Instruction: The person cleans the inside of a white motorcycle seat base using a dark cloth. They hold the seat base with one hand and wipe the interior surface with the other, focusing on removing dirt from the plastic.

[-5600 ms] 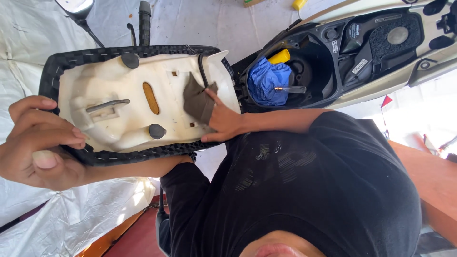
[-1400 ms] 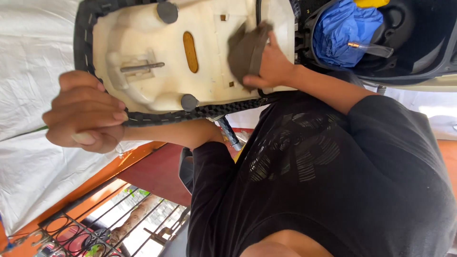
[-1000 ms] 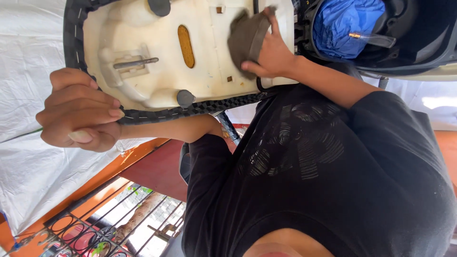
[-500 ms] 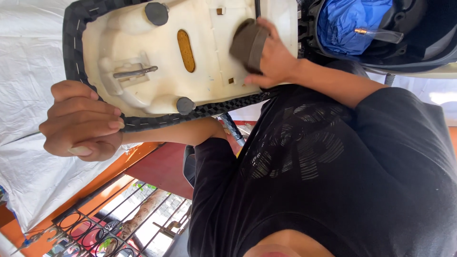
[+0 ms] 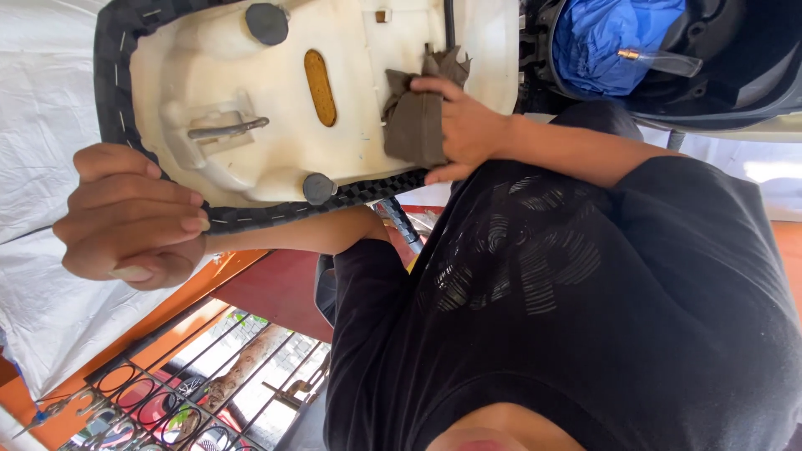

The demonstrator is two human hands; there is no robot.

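White sheet (image 5: pixel 42 92) is seen at the back, and an orange floor with a metal fence (image 5: pixel 192 392) is seen lower down. A brown cloth (image 5: pixel 413 125) is pressed flat on the pale underside of a scooter seat (image 5: pixel 242 75), near the seat's right end. The cloth is covered by the right hand (image 5: pixel 472 129), with the fingers held close together on top and the thumb tucked at the lower edge. The seat is stretched sideways, so its long way runs left to right, and most of the bare pale part is found to the left of the cloth. Just left of the cloth, an orange oval (image 5: pixel 319 88) is seen, then a metal hook (image 5: pixel 225 128) further along. Two round black bumpers (image 5: pixel 267 22) are stuck on too. The seat's dark woven edge is gripped at the far left by the left hand (image 5: pixel 125 217), with the fingers curled tight around it. The two hands are kept well apart. Past the seat on the right, a blue bag (image 5: pixel 610 42) is seen in the open scooter box (image 5: pixel 752 75). A black shirt (image 5: pixel 585 292) is worn.
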